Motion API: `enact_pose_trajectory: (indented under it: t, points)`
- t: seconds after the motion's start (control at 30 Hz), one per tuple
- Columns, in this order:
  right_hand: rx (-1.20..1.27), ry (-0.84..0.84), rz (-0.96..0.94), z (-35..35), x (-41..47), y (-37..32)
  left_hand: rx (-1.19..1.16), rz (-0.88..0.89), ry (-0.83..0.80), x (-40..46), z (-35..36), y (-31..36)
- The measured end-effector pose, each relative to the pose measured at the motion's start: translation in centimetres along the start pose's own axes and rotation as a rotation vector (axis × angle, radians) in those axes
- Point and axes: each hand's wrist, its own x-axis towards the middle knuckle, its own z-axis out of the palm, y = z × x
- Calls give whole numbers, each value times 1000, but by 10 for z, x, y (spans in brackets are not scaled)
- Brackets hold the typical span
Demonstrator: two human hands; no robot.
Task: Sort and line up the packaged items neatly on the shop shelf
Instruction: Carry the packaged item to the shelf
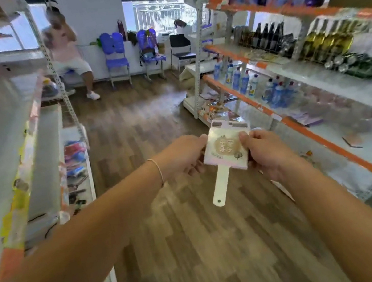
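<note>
- Shop aisle, wood-plank floor [187, 252]; you stand between two shelving runs, both blurred.
- Right shelf unit [306, 127], orange-edged, lies nearer your right hand; left shelf unit [40, 151] is well apart from the item.
- Packaged item [227, 149] is held over the floor, not on any shelf. Its long axis runs from the card top down to the handle [222, 188], which points toward you.
- Left hand [182, 156] pinches its left edge; right hand [266, 149] grips the right edge, thumb on the face.
</note>
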Motion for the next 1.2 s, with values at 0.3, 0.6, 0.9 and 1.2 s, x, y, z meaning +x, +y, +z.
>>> enact_pose_trajectory:
  t: [0.3, 0.6, 0.9, 1.2]
  points:
    - [13, 122, -5, -63, 68, -4, -66, 152, -57, 83, 48, 42]
    - [143, 207, 21, -73, 167, -33, -155, 157, 21, 215, 48, 63]
    - [107, 207, 28, -65, 309, -81, -205, 144, 25, 371, -17, 98]
    - [114, 153, 16, -32, 420, -110, -252, 106, 50, 475, -56, 99]
